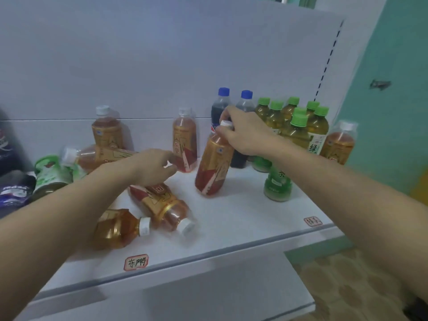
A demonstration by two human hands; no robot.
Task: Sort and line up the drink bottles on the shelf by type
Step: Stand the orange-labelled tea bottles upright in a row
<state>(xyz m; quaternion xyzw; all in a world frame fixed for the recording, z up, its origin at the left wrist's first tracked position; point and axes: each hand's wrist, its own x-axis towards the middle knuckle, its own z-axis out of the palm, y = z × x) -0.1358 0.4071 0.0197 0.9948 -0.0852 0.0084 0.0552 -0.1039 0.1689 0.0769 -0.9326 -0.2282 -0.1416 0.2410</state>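
Note:
On the white shelf (pixel 231 228), my right hand (pixel 245 132) grips the white-capped neck of a red-and-gold tea bottle (pixel 212 165), which leans left on its base. My left hand (pixel 152 165) hovers with loosely curled fingers by the foot of an upright tea bottle (pixel 185 137), holding nothing. Two tea bottles (pixel 162 205) (pixel 115 228) lie on their sides under my left arm. Another lies at the left (pixel 99 155), and one stands behind it (pixel 106 129). Several green-capped bottles (pixel 298 123) and two blue-capped colas (pixel 245 100) stand at the back right.
A lone green bottle (pixel 278 181) stands in front of the group, beneath my right forearm. One tea bottle (pixel 338 142) stands at the far right. A green-labelled bottle (pixel 51 172) and dark purple bottles (pixel 14 188) lie at the left. Paper labels (pixel 136 262) (pixel 312 220) mark the shelf's front.

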